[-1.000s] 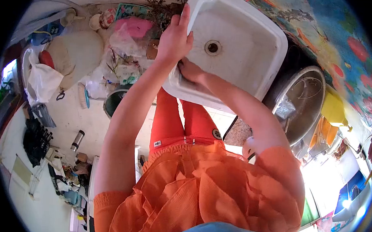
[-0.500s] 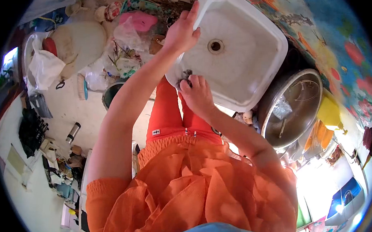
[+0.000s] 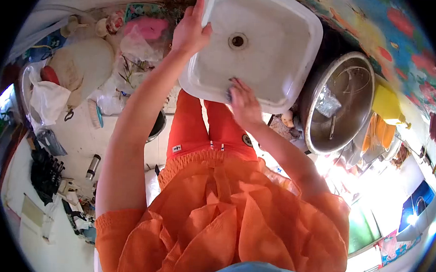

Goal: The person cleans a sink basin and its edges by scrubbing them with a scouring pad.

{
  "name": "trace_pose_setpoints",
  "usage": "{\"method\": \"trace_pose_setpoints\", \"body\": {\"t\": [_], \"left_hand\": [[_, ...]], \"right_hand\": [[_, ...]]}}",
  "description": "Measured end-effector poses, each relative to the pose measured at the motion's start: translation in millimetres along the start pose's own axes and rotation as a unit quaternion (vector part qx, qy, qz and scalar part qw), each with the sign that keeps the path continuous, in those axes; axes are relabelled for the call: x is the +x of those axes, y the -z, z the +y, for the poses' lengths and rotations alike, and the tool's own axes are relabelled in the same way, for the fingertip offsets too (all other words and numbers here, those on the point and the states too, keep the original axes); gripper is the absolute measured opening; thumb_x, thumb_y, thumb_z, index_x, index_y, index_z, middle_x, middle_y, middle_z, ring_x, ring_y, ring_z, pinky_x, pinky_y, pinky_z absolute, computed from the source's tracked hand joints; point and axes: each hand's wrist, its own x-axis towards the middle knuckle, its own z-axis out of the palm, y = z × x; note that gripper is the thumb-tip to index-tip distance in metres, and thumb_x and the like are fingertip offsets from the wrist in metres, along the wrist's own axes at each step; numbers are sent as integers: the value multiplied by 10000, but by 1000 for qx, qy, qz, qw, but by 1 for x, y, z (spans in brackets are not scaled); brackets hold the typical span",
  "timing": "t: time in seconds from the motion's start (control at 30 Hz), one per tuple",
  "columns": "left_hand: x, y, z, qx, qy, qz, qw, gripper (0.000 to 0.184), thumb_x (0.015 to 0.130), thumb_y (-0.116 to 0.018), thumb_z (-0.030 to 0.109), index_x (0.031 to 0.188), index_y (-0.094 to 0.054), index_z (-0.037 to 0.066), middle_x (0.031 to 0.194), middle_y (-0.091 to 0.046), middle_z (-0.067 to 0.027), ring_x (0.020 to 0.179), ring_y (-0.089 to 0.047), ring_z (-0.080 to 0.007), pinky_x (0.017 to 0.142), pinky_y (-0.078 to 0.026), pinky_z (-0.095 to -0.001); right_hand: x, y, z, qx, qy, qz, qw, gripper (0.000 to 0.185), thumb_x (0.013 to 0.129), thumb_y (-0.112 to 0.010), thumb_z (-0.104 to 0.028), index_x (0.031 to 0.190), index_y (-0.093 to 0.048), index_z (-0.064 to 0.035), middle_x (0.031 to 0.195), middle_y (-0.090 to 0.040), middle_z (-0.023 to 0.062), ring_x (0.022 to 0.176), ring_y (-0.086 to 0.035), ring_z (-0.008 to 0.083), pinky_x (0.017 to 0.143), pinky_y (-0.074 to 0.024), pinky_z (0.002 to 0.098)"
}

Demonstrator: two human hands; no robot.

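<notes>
Steadying the white sink (image 3: 270,53) looks half the job from where I stand. It lies at the far middle of the scene, just beyond the person's red trousers (image 3: 186,122). The left hand (image 3: 189,33) has its grip clamped over the left rim, thumb inward; a firm hold there should stop the basin skating under each push. The right hand (image 3: 246,105) has its grip closed loosely around a small dark scouring wad (image 3: 230,93) by the near wall. I'd flatten the wad under the fingertips and work short, even strokes into the curve, where grime would likely cling.

The sink looks squarish with rounded corners and a thick, glossy rim. Its floor is a duller off-white, brownish around the drain hole (image 3: 237,41), with specks towards the near right corner. What bears it, I can't tell. To its right, a big metal pan (image 3: 356,98) leans, crumpled clear plastic (image 3: 328,103) inside.
</notes>
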Motion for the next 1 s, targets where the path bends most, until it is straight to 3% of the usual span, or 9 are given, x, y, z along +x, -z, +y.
{"method": "trace_pose_setpoints", "body": {"t": [0.17, 0.23, 0.47, 0.53, 0.67, 0.73, 0.77, 0.9, 1.0], "left_hand": [[1, -1, -2, 10, -18, 11, 1000, 808, 769, -582, 206, 1420, -104, 173, 1235, -436, -236, 1048, -507, -400, 819, -470, -440], [1, 0, 1, 20, -14, 6, 1000, 807, 771, -580, 207, 1420, -103, 172, 1239, -433, -233, 1046, -508, -399, 815, -472, -439], [7, 4, 1, 1, 11, -22, 1000, 810, 774, -576, 192, 1421, -90, 172, 1234, -434, -218, 1006, -529, -391, 786, -489, -436], [3, -4, -6, 14, -30, 16, 999, 807, 761, -574, 175, 1418, -105, 157, 1214, -449, -193, 944, -560, -377, 753, -501, -442], [1, -7, -8, 9, -27, 18, 999, 815, 761, -576, 174, 1420, -95, 162, 1215, -445, -201, 940, -562, -380, 750, -500, -447], [3, -7, -9, -5, -35, 22, 999, 818, 763, -576, 175, 1421, -90, 170, 1214, -444, -204, 940, -562, -381, 750, -499, -447], [3, -6, -8, -9, -31, 18, 999, 814, 765, -574, 176, 1421, -92, 174, 1216, -442, -205, 942, -561, -382, 753, -499, -444], [7, -8, -10, -17, -51, 20, 998, 792, 782, -568, 195, 1421, -100, 181, 1198, -453, -210, 970, -547, -385, 777, -490, -438], [1, -13, -20, -31, -70, 26, 997, 761, 810, -561, 237, 1419, -110, 174, 1178, -469, -224, 1013, -519, -393, 816, -468, -434]], "right_hand": [[31, -30, -57, -48, 84, 71, 993, 398, 807, -504, -124, 1179, -437, 0, 1237, -456, 200, 1194, -395, 359, 991, -339, 446], [-6, -30, -4, 7, 98, 70, 993, 397, 794, -520, -98, 1171, -444, 0, 1210, -472, 206, 1195, -402, 358, 975, -353, 468], [-20, -4, -2, -93, -36, -29, 995, 302, 792, -498, -138, 1079, -511, -46, 1220, -479, 147, 1193, -410, 313, 1011, -310, 440], [10, -18, -33, -39, 71, 51, 995, 378, 803, -478, -141, 1173, -493, -64, 1296, -442, 118, 1214, -389, 313, 1028, -298, 425], [-32, -2, 19, -78, 53, 5, 996, 356, 810, -504, -142, 1153, -505, -45, 1290, -446, 122, 1236, -375, 295, 1035, -298, 423], [-58, 40, 49, -109, -102, -100, 984, 423, 774, -588, -210, 1144, -498, -26, 1281, -449, 139, 1240, -371, 289, 1047, -281, 433], [-83, 38, 73, -122, -33, 2, 992, 472, 753, -617, -222, 1153, -477, -12, 1256, -461, 153, 1208, -398, 300, 1035, -291, 450], [-45, -8, 24, -131, -94, 86, 983, 441, 765, -603, -192, 1148, -469, -20, 1210, -481, 173, 1155, -436, 324, 990, -329, 455], [26, -15, -49, 55, -70, 44, 995, 409, 784, -586, -171, 1146, -474, -18, 1153, -479, 204, 1084, -466, 339, 936, -382, 415]]}}
